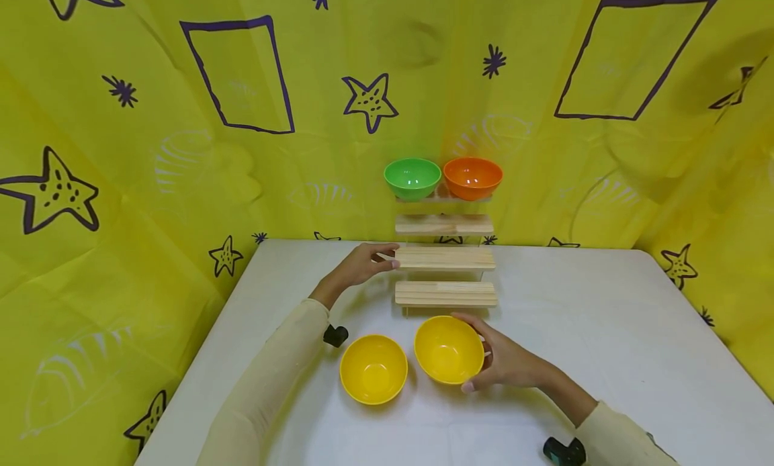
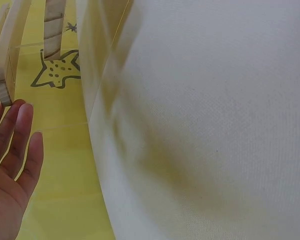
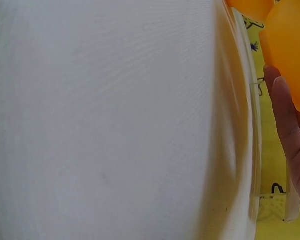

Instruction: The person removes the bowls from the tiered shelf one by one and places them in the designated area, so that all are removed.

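Observation:
A stepped stand (image 1: 445,258) with light wooden shelves rises at the back middle of the table in the head view. My left hand (image 1: 366,263) grips the left end of one of its middle shelves; in the left wrist view the fingers (image 2: 23,122) meet the board's end (image 2: 5,85). With thumb and fingers at its right side, my right hand (image 1: 504,358) holds a yellow bowl (image 1: 449,350), tilted, in front of the stand. Another yellow bowl (image 1: 373,370) sits on the table just left of it. Part of the held bowl (image 3: 290,55) shows in the right wrist view.
On the stand's top shelf are a green bowl (image 1: 412,178) and an orange bowl (image 1: 473,178), side by side. A white cloth covers the table (image 1: 605,332). Yellow curtain (image 1: 338,36) with drawn stars and frames hangs behind and at both sides.

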The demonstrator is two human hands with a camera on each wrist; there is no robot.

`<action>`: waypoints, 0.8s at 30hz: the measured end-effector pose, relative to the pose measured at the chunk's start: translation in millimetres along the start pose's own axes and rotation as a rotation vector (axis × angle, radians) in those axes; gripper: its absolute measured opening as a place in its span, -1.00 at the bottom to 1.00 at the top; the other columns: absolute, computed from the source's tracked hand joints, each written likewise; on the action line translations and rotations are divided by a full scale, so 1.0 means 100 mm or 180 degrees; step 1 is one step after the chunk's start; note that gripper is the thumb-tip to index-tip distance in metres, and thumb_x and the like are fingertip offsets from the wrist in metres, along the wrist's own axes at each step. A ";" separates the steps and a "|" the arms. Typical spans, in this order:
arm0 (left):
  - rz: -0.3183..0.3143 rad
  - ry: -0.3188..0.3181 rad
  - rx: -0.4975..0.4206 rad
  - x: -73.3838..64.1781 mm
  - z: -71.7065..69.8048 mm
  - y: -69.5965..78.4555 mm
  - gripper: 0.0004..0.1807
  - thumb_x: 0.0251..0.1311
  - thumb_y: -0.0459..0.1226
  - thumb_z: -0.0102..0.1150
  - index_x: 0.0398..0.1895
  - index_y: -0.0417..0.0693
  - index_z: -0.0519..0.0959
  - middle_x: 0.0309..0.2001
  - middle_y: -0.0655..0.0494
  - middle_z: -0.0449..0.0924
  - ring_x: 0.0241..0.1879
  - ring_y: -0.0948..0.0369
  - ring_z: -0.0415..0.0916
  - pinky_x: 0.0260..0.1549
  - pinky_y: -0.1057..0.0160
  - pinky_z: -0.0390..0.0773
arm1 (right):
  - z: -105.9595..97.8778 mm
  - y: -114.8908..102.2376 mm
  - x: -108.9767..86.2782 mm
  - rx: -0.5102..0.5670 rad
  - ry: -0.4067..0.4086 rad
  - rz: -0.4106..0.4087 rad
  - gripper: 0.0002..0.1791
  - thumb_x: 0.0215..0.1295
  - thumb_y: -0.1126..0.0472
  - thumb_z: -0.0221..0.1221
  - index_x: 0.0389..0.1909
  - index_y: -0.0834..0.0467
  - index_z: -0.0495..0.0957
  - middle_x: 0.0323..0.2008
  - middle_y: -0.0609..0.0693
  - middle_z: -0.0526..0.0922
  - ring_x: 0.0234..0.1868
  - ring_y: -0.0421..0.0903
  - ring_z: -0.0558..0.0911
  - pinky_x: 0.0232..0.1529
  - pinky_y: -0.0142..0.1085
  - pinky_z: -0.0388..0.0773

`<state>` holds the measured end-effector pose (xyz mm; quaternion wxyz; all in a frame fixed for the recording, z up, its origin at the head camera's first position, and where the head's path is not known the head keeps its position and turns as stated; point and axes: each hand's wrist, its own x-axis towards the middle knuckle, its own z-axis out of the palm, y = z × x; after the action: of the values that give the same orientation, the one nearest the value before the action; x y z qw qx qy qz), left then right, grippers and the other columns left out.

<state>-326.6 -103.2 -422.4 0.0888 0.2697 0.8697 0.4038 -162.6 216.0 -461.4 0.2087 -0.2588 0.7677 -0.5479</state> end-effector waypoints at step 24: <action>0.0007 -0.0011 0.0006 0.00 0.00 -0.01 -0.41 0.40 -0.06 0.20 0.44 0.02 0.41 0.23 -0.10 0.59 0.10 -0.03 0.62 0.05 0.05 0.63 | 0.05 0.06 -0.03 0.0054 -0.0225 0.0055 0.24 -0.04 0.22 0.55 0.57 0.14 -0.05 0.39 0.29 0.21 -0.04 0.06 0.64 -0.09 -0.18 0.70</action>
<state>-327.2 -103.9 -423.4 0.0896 0.2714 0.8696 0.4025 -157.7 215.8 -468.8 0.2427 -0.2696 0.7573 -0.5430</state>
